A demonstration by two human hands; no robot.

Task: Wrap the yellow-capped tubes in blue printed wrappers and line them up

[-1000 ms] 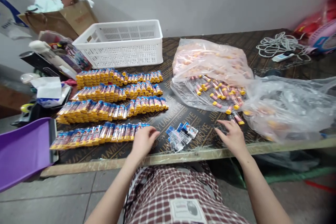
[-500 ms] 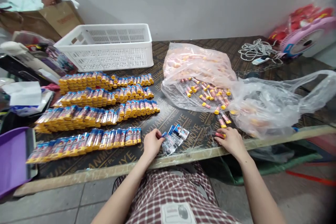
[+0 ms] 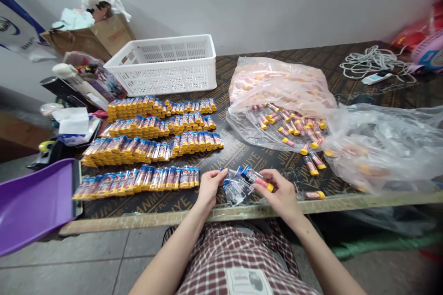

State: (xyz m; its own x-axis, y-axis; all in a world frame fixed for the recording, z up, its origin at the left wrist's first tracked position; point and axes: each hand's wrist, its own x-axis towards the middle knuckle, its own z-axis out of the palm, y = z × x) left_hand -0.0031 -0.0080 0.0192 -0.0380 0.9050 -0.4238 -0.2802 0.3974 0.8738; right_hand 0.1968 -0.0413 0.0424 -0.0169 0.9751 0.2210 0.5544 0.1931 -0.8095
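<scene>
— Right, what sits in the right hand (image 3: 282, 196)?

— Its grip is closed on a small pink tube with a yellow cap (image 3: 262, 182), pinched between thumb and fingertips. The tube's long axis runs from about ten o'clock to four o'clock, yellow cap at the four o'clock end, and its other end is at the mouth of a small clear sleeve with blue print (image 3: 249, 174).

— And the left hand (image 3: 208, 187)?

— Its grip is pinched narrow on the near edge of the small pile of clear blue-printed sleeves (image 3: 235, 188), which lies between the two hands at the front edge of the dark printed plywood worktop (image 3: 242, 150).

— What lies around them?

— At nine to eleven o'clock from the hands, four rows of packed blue and yellow tubes (image 3: 152, 147) lie side by side. Beyond them stands a white perforated plastic basket (image 3: 166, 64). At one o'clock, an open clear plastic bag of loose pink tubes (image 3: 280, 101); a few loose tubes lie near its mouth, one (image 3: 314, 195) just beside the right hand at three o'clock. A purple plastic tray (image 3: 34, 203) is off the worktop's corner at nine o'clock.
</scene>
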